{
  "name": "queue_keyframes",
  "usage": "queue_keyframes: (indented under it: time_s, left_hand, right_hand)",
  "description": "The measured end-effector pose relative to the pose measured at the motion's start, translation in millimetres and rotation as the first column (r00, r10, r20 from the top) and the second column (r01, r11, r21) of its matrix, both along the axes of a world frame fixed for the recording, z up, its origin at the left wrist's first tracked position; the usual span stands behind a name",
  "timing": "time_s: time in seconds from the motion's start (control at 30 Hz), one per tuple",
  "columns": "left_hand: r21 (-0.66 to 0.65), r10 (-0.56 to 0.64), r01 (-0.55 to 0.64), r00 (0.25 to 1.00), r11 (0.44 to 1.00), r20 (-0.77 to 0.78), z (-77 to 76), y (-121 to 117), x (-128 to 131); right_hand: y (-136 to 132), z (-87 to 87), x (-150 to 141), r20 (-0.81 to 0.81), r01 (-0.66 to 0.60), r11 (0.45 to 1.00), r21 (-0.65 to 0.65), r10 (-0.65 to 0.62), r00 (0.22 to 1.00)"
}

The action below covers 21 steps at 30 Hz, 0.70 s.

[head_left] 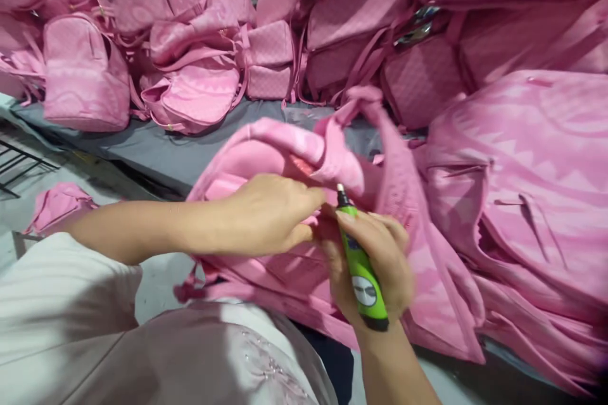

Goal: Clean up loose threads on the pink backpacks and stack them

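Note:
A pink backpack (289, 278) lies opened out in front of me, its inside facing up and a strap standing above it. My left hand (275, 215) reaches in from the left, fingers closed in a pinch on the bag's fabric. Just what part it grips is hidden behind the fingers. My right hand (380, 253) is wrapped round a chunky green pen-like tool (354, 253) with a black neck, a pale tip and a round white label. That tip points up and away from me, close to the left fingertips. Some right fingers also touch the bag.
Pink backpacks are heaped along the back of the grey-covered table (156, 155). One large pink backpack (536, 190) lies close on the right. A smaller backpack (88, 73) stands at the far left. Pink fabric (59, 205) sits low at the left, near a dark metal rack (21, 161).

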<state>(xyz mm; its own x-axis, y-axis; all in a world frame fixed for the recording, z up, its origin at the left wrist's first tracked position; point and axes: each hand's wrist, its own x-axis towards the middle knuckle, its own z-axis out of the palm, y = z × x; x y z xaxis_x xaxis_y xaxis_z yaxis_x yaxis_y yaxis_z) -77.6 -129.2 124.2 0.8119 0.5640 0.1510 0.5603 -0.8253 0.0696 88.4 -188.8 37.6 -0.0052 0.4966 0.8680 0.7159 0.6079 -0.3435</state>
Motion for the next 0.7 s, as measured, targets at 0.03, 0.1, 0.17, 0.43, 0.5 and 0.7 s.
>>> queue_keyframes:
  time_s: [0.03,0.1,0.17,0.43,0.5,0.7]
  left_hand:
    - [-0.052,0.018,-0.018,1.000,0.998,-0.004,-14.4,5,-1]
    - [-0.148,0.025,-0.030,0.999,0.988,-0.036,-48.4,22,-2]
    - [-0.192,-0.016,0.006,0.999,0.981,-0.047,-77.1,40,-7]
    - [0.043,0.038,-0.045,0.986,0.998,0.160,-99.7,82,-10]
    - [-0.032,0.107,-0.106,0.993,0.994,0.046,-108.2,92,7]
    - [-0.047,0.149,-0.157,0.980,0.987,-0.132,-133.8,111,31]
  right_hand:
    - [5,-7.3,0,0.014,-0.022,0.999,-0.038,0.022,1.000]
    - [18,-32.3,3,0.034,-0.039,0.989,-0.142,0.044,0.998]
    - [29,-62.5,8,0.053,-0.019,0.971,-0.238,0.033,0.998]
    - [38,-97.9,12,0.117,0.071,0.959,-0.274,-0.040,0.992]
    - [31,-98.3,6,0.047,0.020,0.964,-0.266,-0.008,0.999]
    - [9,-109.5,5,-0.094,-0.055,0.930,-0.364,0.022,0.995]
